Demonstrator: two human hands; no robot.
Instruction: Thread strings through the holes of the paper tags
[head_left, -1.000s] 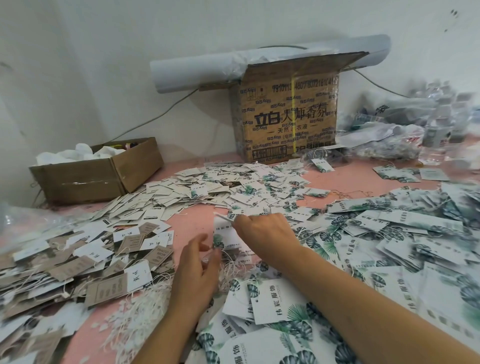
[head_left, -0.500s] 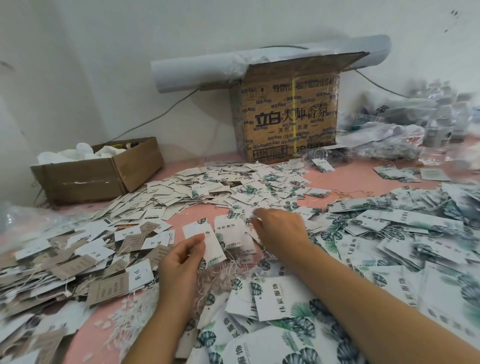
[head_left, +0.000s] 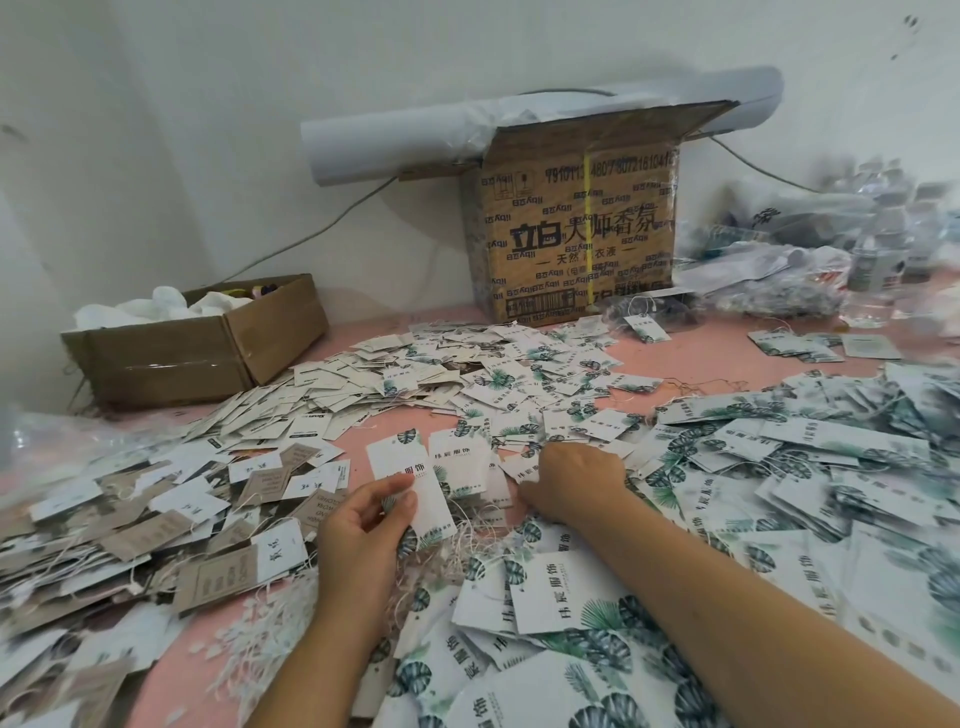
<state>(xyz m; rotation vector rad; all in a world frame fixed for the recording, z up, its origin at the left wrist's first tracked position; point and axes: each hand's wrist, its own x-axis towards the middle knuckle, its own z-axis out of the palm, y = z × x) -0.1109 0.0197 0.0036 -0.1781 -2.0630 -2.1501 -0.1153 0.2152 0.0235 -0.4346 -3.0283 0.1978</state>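
Head view: the left hand (head_left: 363, 530) pinches a white leaf-printed paper tag (head_left: 402, 462) between thumb and fingers, above loose strings (head_left: 470, 545) on the pink tabletop (head_left: 696, 358), near its middle. The right hand (head_left: 571, 483) rests on the tag pile (head_left: 779, 457) just beside; whether it grips anything cannot be told.

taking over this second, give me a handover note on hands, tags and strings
Left hand pinches a leaf tag.
Right hand rests fingers-down on the tag pile; grip unclear.
Loose strings lie between the hands.
Done: cannot tell if the held tag is threaded.
Left: thread it, then the piles.
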